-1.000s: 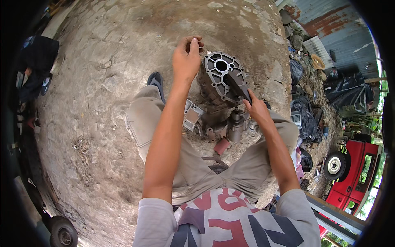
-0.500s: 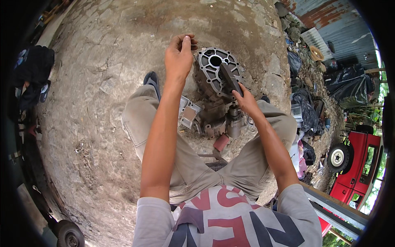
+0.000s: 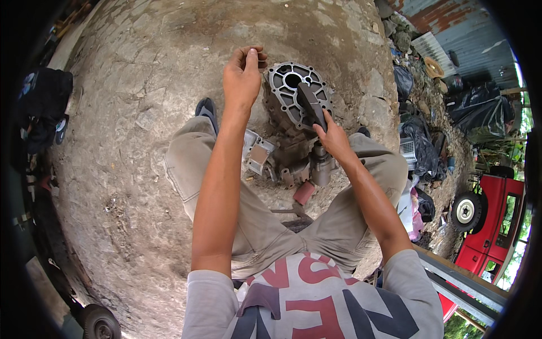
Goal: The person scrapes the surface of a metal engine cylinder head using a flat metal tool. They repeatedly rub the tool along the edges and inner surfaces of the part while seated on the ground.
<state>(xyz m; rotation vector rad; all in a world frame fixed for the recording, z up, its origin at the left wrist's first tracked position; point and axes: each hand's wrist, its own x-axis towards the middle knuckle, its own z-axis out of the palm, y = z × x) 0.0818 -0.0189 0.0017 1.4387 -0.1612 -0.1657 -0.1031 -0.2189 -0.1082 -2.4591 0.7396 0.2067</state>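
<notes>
Between my legs stands a greasy metal gearbox housing (image 3: 282,135), its pale flanged face turned up, with bolt holes around the rim and a round dark bore. My right hand (image 3: 334,138) is closed around the lower end of a long dark flat tool (image 3: 310,104). That tool slants over the ribbed face, its far end near the bore; its exact kind does not show. Off the upper left rim, my left hand (image 3: 244,79) is held with curled fingers, the thumb pressed toward them. Whatever it may pinch is hidden.
A small metal cover (image 3: 259,153) lies left of the housing, and a reddish block (image 3: 304,192) is nearer me. Black plastic bags (image 3: 419,148) and rubble line the right side. Farther right stands a red vehicle (image 3: 490,226); dark cloth (image 3: 48,101) is at the far left.
The view has shifted slightly. My right hand and the dark tool sit a little higher over the flange face. My left hand keeps its curled pose.
</notes>
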